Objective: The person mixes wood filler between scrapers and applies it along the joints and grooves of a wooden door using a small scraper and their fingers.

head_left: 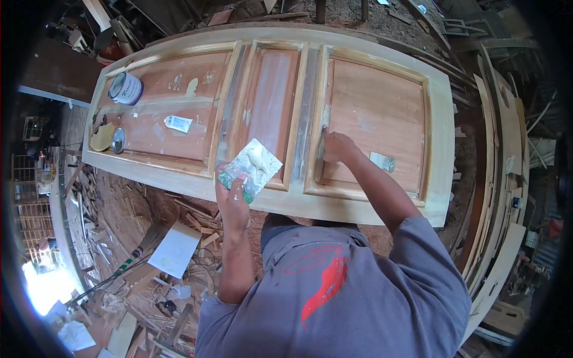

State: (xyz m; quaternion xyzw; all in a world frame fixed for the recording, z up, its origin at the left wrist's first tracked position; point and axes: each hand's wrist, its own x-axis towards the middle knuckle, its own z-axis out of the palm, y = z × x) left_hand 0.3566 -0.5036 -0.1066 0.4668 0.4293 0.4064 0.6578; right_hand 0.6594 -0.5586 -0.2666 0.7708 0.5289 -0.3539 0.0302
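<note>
A wooden panelled door (440,149) lies flat in front of me. My left hand (234,200) is closed around a flat piece of sheet (262,160) smeared with whitish paste, held above the door's near edge. My right hand (338,148) is at the left inner moulding of the right panel (373,89), fingers closed. Whatever it may hold is hidden. To its right, a small flat piece with green marks (382,161) lies on that panel. On the left panel rest a tin (125,89), a tube (178,123), a round lid (119,141) and a yellowish pad (102,136).
Wood scraps and shavings cover the floor, with a white sheet (175,249) and a broom-like bundle (146,240) at the lower left. Long planks (498,197) stand along the right side. More timber (477,43) lies beyond the door's far edge.
</note>
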